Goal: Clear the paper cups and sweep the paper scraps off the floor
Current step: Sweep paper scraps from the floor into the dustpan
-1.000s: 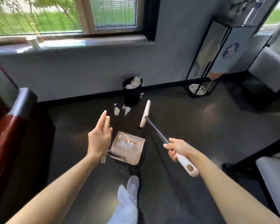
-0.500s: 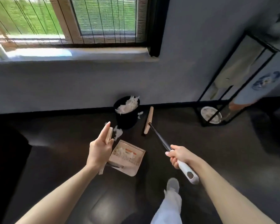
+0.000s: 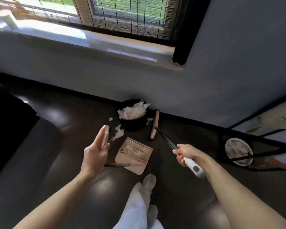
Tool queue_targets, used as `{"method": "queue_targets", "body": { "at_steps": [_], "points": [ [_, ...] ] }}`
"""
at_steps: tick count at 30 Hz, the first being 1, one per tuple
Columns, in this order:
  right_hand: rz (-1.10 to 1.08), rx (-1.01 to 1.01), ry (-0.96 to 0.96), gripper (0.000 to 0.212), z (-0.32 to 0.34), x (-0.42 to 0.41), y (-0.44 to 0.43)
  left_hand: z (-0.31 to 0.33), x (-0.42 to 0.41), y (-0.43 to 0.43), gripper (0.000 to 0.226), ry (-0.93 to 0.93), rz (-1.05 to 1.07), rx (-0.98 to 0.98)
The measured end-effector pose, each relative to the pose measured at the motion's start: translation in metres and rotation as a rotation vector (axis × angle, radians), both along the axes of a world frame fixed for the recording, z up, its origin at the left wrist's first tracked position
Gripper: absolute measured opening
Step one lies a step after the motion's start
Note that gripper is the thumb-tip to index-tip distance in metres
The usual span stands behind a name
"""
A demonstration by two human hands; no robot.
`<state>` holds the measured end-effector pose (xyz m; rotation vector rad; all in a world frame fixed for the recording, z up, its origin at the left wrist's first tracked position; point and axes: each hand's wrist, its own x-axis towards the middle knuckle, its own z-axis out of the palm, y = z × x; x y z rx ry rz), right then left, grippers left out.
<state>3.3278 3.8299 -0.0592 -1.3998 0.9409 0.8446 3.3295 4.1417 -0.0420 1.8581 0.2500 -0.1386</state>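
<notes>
Torn white paper scraps [image 3: 119, 133] lie beside the heaped bin [image 3: 134, 126]; right hand [image 3: 187, 154] fingers clamp the broom [image 3: 165, 139], left hand [image 3: 95, 153] fingers pinch the dustpan [image 3: 137, 169].

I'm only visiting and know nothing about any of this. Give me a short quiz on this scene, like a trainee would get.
1. True or false: the black bin is empty.
2. Which hand grips the broom? A) left B) right
3. Fill in: the left hand holds the long handle of the ____.

Key:
1. False: it is heaped with paper scraps.
2. B, the right hand.
3. dustpan
</notes>
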Motion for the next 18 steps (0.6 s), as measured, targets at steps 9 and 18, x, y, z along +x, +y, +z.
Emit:
{"method": "queue_targets", "body": {
  "at_steps": [9, 18],
  "points": [
    [0.116, 0.049, 0.153, 0.008, -0.008, 0.117, -0.028, -0.022, 0.046, -0.017, 0.075, 0.039, 0.071, 0.035],
    [-0.019, 0.125, 0.206, 0.012, 0.004, 0.103, -0.022, -0.027, 0.061, -0.025, 0.083, -0.006, 0.044, 0.129]
  ]
}}
